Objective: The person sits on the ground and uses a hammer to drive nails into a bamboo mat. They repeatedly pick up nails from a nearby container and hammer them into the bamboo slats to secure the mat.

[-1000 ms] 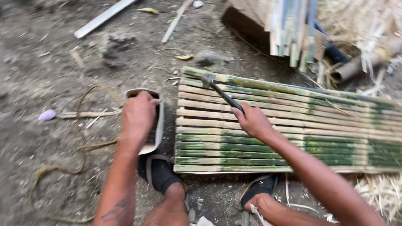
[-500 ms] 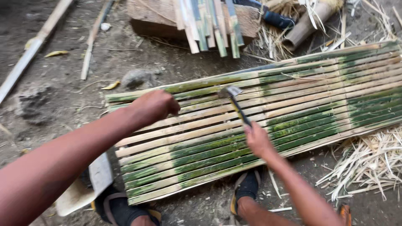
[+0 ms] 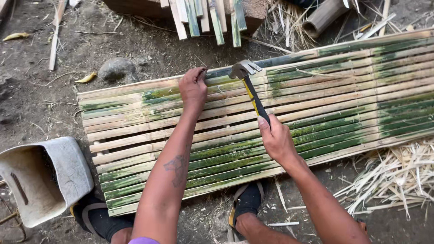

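Note:
A long panel of green and tan bamboo slats (image 3: 316,104) lies on the dirt ground in front of me. My right hand (image 3: 275,138) grips the black and yellow handle of a claw hammer (image 3: 246,77), whose metal head hovers over the panel's far edge. My left hand (image 3: 193,86) rests on the far slats just left of the hammer head, fingertips pinched together as if on something small, which I cannot make out.
A grey plastic container (image 3: 43,180) lies tilted at the lower left. My sandalled feet (image 3: 246,205) sit at the panel's near edge. Cut slats (image 3: 203,16) and a bamboo tube (image 3: 323,16) lie beyond; shavings (image 3: 398,176) pile at the right; a stone (image 3: 116,68) is at the upper left.
My left hand left the grey container and reached across to the panel's far edge. The hammer head came to rest just beside it. The view shifted right.

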Action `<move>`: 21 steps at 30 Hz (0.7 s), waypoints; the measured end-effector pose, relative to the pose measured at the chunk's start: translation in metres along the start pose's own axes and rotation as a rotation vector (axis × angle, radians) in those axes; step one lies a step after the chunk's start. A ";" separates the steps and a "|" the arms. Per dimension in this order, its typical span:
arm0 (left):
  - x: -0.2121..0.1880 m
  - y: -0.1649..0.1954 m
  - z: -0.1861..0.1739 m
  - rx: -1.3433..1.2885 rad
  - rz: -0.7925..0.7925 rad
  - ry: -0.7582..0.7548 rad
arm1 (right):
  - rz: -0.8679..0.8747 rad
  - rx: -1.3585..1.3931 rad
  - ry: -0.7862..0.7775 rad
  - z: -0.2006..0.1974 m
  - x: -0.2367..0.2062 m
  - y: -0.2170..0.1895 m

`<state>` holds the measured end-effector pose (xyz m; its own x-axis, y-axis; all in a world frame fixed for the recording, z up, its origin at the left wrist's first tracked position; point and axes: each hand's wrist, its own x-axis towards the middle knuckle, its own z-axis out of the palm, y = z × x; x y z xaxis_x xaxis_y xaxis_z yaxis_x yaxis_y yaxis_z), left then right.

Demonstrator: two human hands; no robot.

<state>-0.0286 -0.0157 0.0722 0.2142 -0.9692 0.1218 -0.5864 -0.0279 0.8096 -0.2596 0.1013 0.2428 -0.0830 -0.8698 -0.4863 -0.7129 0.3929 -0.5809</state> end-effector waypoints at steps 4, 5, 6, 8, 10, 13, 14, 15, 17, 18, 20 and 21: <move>0.008 0.015 -0.007 -0.126 -0.088 -0.045 | -0.119 -0.192 -0.014 -0.002 0.011 -0.013; 0.006 0.020 -0.009 -0.155 -0.099 -0.058 | -0.126 -0.194 -0.012 -0.004 0.011 -0.014; 0.008 0.024 -0.012 -0.181 -0.100 -0.063 | -0.143 -0.192 -0.005 -0.006 0.012 -0.014; 0.008 0.029 -0.015 -0.223 -0.162 -0.094 | -0.081 -0.173 -0.029 -0.008 0.012 -0.013; 0.007 0.030 -0.015 -0.249 -0.305 -0.140 | 0.074 -0.141 -0.115 -0.008 0.012 -0.010; 0.005 0.031 -0.007 -0.146 -0.063 -0.057 | -0.080 -0.173 -0.025 0.002 0.014 -0.005; 0.004 0.030 -0.004 -0.086 -0.102 -0.077 | -0.124 -0.163 0.003 0.007 0.015 -0.004; 0.003 0.030 0.000 -0.031 -0.138 -0.090 | -0.174 -0.158 0.036 0.011 0.015 -0.002; 0.003 0.028 0.003 0.035 -0.146 -0.092 | -0.178 -0.100 0.041 0.016 0.017 0.000; 0.002 0.028 0.004 0.039 -0.119 -0.097 | -0.114 -0.053 0.019 0.017 0.017 0.000; 0.002 0.027 0.004 0.021 -0.110 -0.124 | -0.039 0.003 -0.005 0.016 0.016 0.001; 0.001 0.027 0.003 0.007 -0.127 -0.143 | -0.031 0.017 -0.009 0.015 0.016 0.001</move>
<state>-0.0468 -0.0185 0.0928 0.1744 -0.9826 -0.0645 -0.5674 -0.1538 0.8090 -0.2514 0.0923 0.2246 -0.0551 -0.8789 -0.4738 -0.7030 0.3711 -0.6067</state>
